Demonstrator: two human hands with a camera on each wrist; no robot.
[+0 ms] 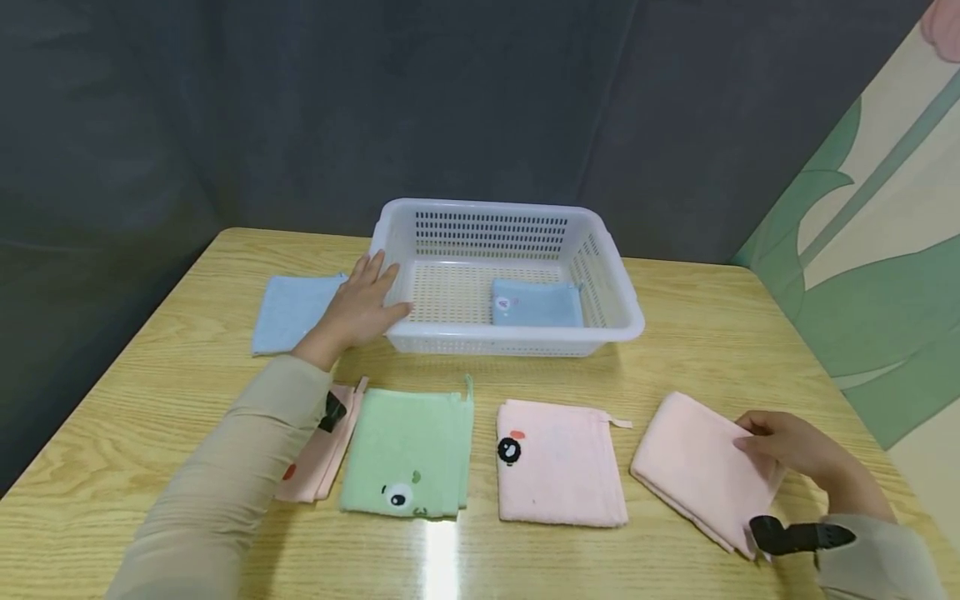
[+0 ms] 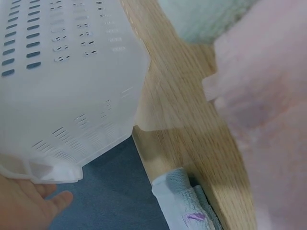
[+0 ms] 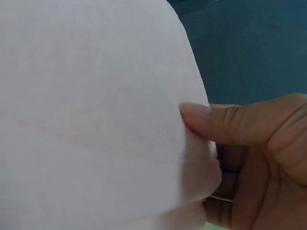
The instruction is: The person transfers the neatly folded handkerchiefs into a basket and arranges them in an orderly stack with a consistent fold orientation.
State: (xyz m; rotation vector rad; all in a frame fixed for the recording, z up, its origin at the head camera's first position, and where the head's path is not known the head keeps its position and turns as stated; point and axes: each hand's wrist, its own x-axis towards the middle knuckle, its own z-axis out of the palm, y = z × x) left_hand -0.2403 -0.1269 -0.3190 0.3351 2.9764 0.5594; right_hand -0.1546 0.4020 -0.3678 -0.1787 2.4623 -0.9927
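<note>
My left hand (image 1: pixel 362 304) lies on the left rim of the white basket (image 1: pixel 510 333), fingers spread; the left wrist view shows its fingers (image 2: pixel 33 194) at the basket's edge. A folded blue towel (image 1: pixel 537 305) is inside the basket, toward its right. At the right, my right hand (image 1: pixel 798 450) pinches the edge of a folded pink towel (image 1: pixel 701 467), which is tilted. The right wrist view shows the thumb (image 3: pixel 216 120) on top of the pink cloth (image 3: pixel 96 105), the other fingers partly hidden behind it.
Another pink towel (image 1: pixel 562 467) with a black round patch and a green towel (image 1: pixel 408 450) with an eye pattern lie in front of the basket. Under my left forearm is a partly hidden pink towel (image 1: pixel 318 458). A blue towel (image 1: pixel 288 312) lies left of the basket.
</note>
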